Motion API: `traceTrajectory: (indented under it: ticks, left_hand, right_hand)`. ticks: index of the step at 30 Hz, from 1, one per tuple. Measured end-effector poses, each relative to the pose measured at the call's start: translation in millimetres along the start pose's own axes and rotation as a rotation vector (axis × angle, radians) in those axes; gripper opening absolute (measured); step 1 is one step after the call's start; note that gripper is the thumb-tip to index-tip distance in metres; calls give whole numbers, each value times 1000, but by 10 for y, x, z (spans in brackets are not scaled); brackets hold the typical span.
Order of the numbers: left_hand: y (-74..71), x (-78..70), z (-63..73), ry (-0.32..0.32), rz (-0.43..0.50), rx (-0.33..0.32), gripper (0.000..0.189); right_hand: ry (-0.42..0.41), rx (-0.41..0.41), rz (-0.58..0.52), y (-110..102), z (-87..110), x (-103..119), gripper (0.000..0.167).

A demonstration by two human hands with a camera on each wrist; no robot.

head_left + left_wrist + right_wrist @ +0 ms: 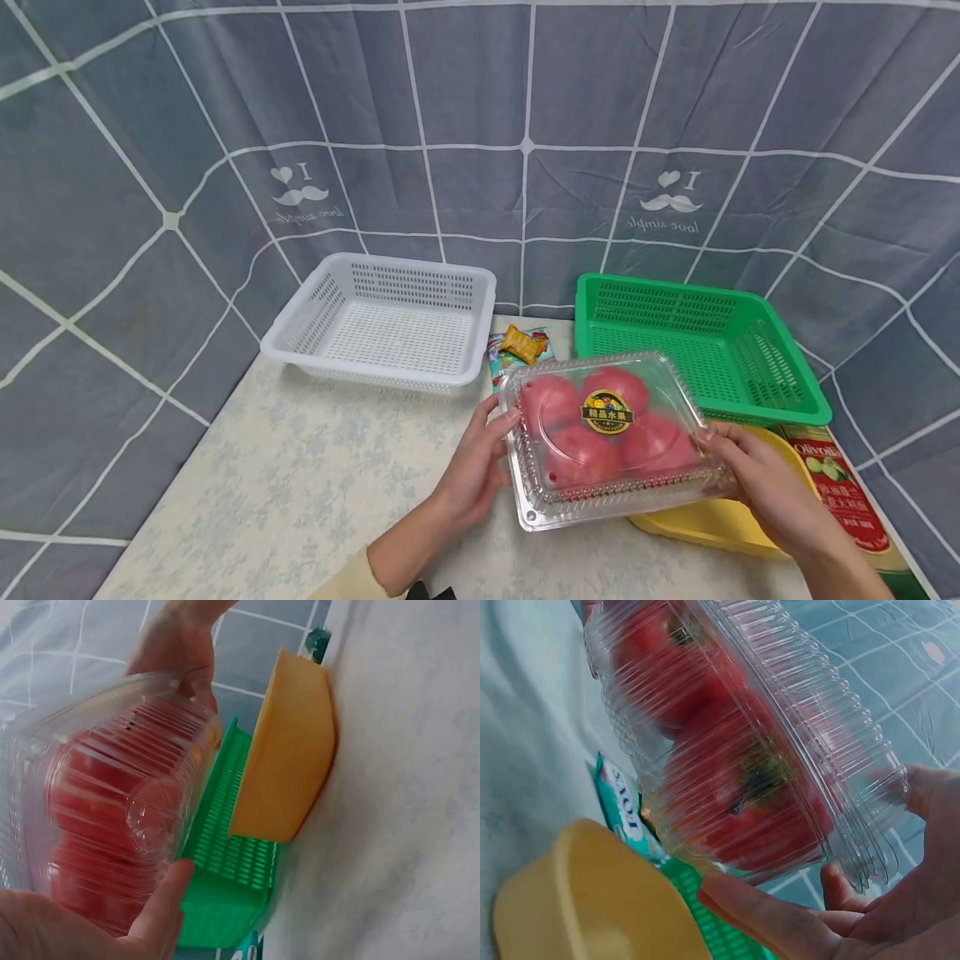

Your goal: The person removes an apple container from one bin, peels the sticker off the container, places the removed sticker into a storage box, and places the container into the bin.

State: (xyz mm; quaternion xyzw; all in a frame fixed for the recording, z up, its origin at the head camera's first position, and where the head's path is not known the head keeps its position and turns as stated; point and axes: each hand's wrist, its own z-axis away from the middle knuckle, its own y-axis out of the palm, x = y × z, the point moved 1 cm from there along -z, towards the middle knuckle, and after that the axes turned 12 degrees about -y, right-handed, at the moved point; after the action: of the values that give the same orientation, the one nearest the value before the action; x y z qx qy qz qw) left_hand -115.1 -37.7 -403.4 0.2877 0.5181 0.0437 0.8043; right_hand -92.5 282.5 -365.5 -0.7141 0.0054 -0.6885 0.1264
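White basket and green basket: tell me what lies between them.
In the head view, a teal packet lies between them, a small orange packet on top; the clear box partly covers the teal one.

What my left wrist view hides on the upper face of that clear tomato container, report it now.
Observer: The head view shows a round black-and-gold label with Chinese characters on the upper face of the clear tomato container.

Operator: Understood. Now look left of the green basket and tell me what other basket stands on the table.

Observer: In the head view, a white perforated basket stands farther left, near the curtain.
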Motion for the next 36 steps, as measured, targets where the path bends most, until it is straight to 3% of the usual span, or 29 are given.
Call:
traceTrajectory:
  ticks: [7, 19, 23, 28, 36]
  left_hand:
    - [-61, -2, 90, -32, -65, -30, 69]
    - [-335, 42, 184, -27, -103, 5, 60]
    - [-420, 30, 214, -25, -147, 0, 60]
    - [-478, -23, 258, -25, -201, -1, 62]
    - [-621, -131, 352, -40, -248, 33, 60]
  right_hand:
    - [59, -17, 8, 127, 79, -46, 38]
    - [198, 27, -61, 366, 174, -134, 51]
    - [223, 4, 14, 444, 201, -158, 51]
    - [188, 21, 139, 493, 268, -125, 46]
    - [297, 46, 94, 630, 324, -102, 55]
